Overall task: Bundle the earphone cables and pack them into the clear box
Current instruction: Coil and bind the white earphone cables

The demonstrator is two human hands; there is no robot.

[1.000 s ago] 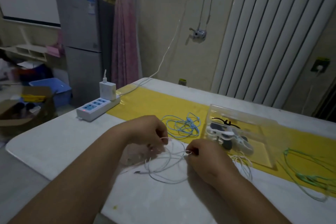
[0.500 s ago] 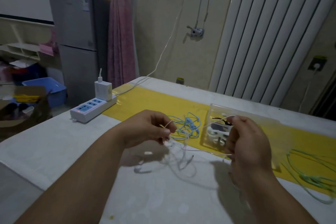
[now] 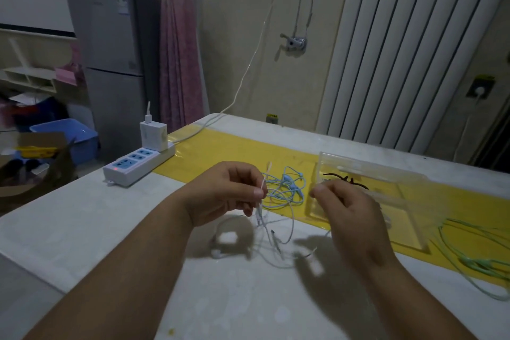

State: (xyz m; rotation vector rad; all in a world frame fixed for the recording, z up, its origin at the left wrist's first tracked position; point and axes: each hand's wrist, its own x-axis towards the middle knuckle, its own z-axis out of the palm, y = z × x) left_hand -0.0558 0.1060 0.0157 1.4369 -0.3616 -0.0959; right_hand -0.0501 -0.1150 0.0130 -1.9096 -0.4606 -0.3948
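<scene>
above table (image 3: 82, 223), left hand (image 3: 229, 193) pinches white cable (image 3: 265, 226); fridge label (image 3: 121, 4) illegible.

White table (image 3: 82, 229) bears 1 yellow runner (image 3: 234, 152) and 1 white power strip (image 3: 139, 164) with 1 charger (image 3: 153, 136) plugged in; grey refrigerator (image 3: 110, 63), pink curtain (image 3: 179, 50) and blue bin (image 3: 66, 132) stand beyond it.

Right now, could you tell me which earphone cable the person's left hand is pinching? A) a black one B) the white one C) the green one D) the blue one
B: the left hand pinches the white cable, which hangs from its fingertips, while the blue cable and the green cable lie on the table.
</scene>
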